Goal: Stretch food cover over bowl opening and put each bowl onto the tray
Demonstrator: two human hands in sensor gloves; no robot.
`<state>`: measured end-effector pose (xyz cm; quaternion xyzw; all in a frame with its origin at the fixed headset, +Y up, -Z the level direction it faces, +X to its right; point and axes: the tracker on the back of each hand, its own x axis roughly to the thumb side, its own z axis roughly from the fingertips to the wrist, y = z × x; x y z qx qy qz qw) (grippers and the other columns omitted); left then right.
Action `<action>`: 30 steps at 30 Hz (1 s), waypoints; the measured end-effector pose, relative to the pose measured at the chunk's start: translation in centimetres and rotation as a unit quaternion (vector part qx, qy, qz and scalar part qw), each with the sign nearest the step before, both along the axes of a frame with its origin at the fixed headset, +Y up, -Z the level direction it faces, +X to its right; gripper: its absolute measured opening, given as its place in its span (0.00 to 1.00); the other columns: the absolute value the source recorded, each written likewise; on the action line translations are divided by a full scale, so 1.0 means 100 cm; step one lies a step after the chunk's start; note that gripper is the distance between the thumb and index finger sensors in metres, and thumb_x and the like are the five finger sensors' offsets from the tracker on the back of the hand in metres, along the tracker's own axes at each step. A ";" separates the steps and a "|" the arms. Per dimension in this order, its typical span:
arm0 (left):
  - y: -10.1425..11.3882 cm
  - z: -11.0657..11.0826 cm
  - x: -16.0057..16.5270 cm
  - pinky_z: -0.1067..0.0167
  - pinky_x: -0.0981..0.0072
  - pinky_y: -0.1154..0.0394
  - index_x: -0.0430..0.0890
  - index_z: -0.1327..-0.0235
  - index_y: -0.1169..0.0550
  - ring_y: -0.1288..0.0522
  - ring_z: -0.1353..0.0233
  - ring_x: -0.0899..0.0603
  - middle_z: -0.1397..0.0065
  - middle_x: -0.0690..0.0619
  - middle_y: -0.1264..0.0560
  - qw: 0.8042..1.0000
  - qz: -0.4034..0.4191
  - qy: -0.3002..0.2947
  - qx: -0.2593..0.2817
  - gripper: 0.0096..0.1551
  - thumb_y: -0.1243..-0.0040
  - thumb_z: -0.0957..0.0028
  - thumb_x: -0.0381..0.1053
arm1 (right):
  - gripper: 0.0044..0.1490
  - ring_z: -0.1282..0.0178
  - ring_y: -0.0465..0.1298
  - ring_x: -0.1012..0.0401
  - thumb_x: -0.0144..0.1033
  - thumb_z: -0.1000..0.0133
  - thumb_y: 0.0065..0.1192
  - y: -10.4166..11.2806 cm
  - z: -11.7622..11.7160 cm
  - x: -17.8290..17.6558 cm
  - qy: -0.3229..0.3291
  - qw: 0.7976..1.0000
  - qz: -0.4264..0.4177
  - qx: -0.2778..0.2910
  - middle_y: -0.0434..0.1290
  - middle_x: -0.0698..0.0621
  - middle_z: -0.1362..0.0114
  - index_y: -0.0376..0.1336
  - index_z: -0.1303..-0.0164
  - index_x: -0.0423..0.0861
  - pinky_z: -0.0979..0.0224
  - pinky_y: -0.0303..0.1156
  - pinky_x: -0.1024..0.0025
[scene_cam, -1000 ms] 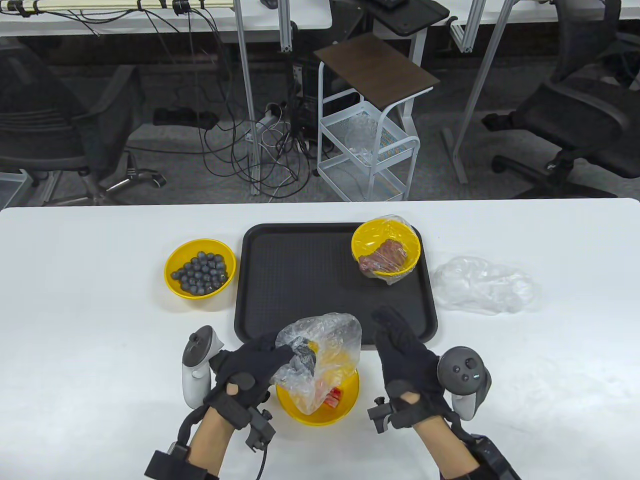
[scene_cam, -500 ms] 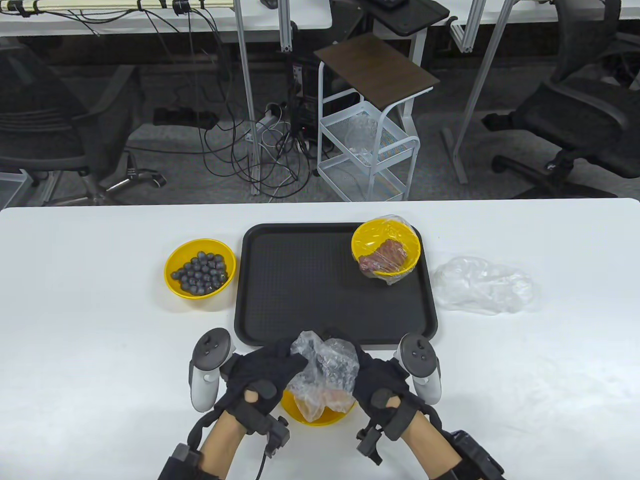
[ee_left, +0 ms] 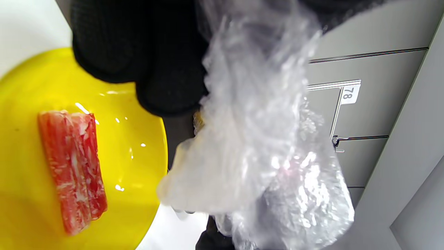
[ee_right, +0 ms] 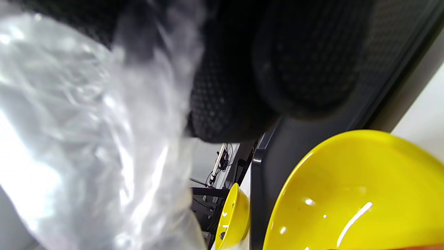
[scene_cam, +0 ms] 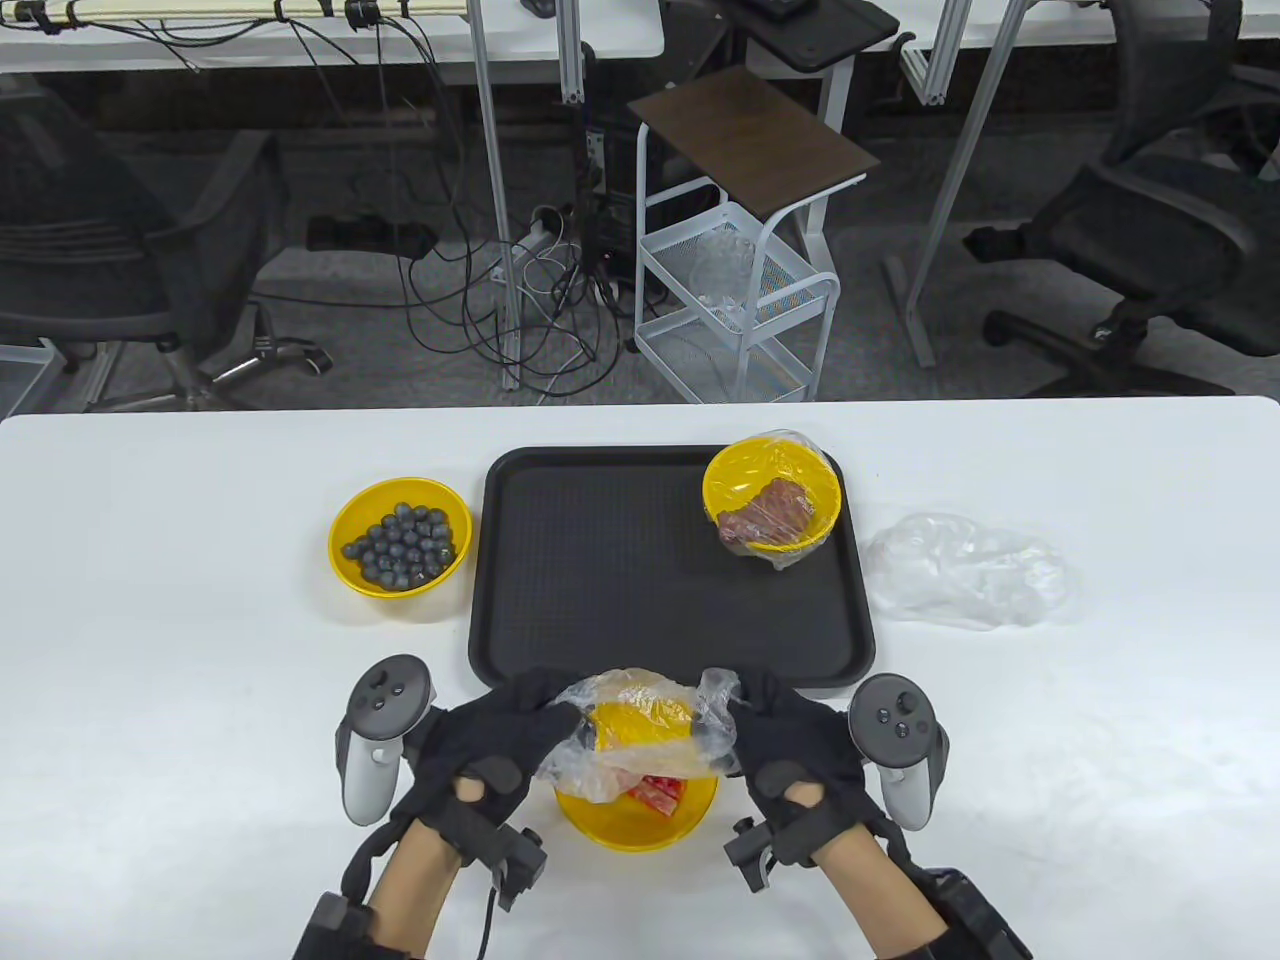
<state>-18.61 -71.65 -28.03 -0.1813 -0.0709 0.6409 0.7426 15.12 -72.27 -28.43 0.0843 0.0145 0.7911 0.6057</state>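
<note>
A yellow bowl (scene_cam: 620,825) with red sticks (scene_cam: 658,795) sits near the table's front edge, just before the black tray (scene_cam: 600,570). Both hands hold a clear plastic food cover (scene_cam: 640,730) above the bowl's far half. My left hand (scene_cam: 500,735) grips its left edge and my right hand (scene_cam: 785,735) grips its right edge. The left wrist view shows the cover (ee_left: 256,146) beside the bowl (ee_left: 138,149) and the red sticks (ee_left: 73,166). In the right wrist view the cover (ee_right: 86,139) hangs next to the bowl (ee_right: 347,194). A covered yellow bowl (scene_cam: 771,492) with brown food stands on the tray's far right.
An uncovered yellow bowl of dark round fruit (scene_cam: 400,537) stands left of the tray. A pile of spare clear covers (scene_cam: 965,570) lies right of the tray. Chairs, cables and a white trolley (scene_cam: 740,300) stand beyond the table's far edge.
My right hand came in from the right and took hold of the cover. Both hands then moved apart, spreading the bunched cover sideways over the bowl.
</note>
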 end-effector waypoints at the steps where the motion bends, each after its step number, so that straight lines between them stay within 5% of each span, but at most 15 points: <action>1: 0.000 -0.001 -0.004 0.48 0.48 0.17 0.51 0.39 0.18 0.13 0.49 0.40 0.49 0.51 0.12 1.000 0.006 -0.010 -0.003 0.24 0.30 0.50 0.53 | 0.29 0.64 0.87 0.56 0.39 0.49 0.69 0.000 -0.001 0.003 -0.004 1.000 -0.007 -0.001 0.84 0.47 0.52 0.71 0.38 0.42 0.64 0.84 0.65; 7: 0.003 0.001 -0.012 0.45 0.46 0.18 0.50 0.34 0.21 0.15 0.46 0.40 0.47 0.51 0.15 0.996 -0.067 -0.062 -0.010 0.29 0.28 0.51 0.51 | 0.30 0.66 0.85 0.58 0.39 0.50 0.67 0.004 0.001 0.013 -0.021 1.000 0.011 0.006 0.83 0.48 0.54 0.70 0.38 0.42 0.65 0.83 0.65; 10: 0.000 0.006 -0.007 0.46 0.45 0.17 0.47 0.36 0.19 0.15 0.47 0.39 0.48 0.50 0.15 0.990 -0.131 -0.052 -0.021 0.28 0.29 0.51 0.50 | 0.31 0.67 0.85 0.58 0.39 0.50 0.66 0.006 0.007 0.012 -0.003 0.994 0.104 0.017 0.82 0.48 0.55 0.68 0.37 0.40 0.66 0.82 0.65; 16: -0.008 0.024 -0.006 0.49 0.48 0.16 0.49 0.40 0.18 0.13 0.51 0.40 0.51 0.52 0.14 0.968 -0.250 0.001 -0.016 0.24 0.33 0.50 0.53 | 0.31 0.68 0.86 0.59 0.40 0.49 0.65 -0.001 0.023 0.005 0.029 0.968 0.248 0.021 0.82 0.49 0.56 0.68 0.38 0.39 0.68 0.83 0.66; 22: -0.008 0.033 -0.020 0.52 0.49 0.15 0.50 0.39 0.19 0.12 0.53 0.41 0.52 0.52 0.13 0.968 -0.250 0.038 -0.005 0.25 0.35 0.50 0.53 | 0.31 0.69 0.86 0.58 0.40 0.50 0.65 -0.004 0.034 -0.005 0.043 0.952 0.300 0.045 0.83 0.49 0.56 0.68 0.39 0.38 0.68 0.84 0.66; 30: -0.022 0.048 -0.007 0.54 0.50 0.14 0.48 0.39 0.20 0.11 0.55 0.41 0.53 0.52 0.12 0.937 -0.348 -0.024 -0.009 0.25 0.36 0.49 0.53 | 0.31 0.70 0.88 0.58 0.39 0.50 0.65 -0.010 0.054 -0.013 0.042 0.908 0.409 0.084 0.84 0.50 0.57 0.68 0.39 0.37 0.70 0.85 0.66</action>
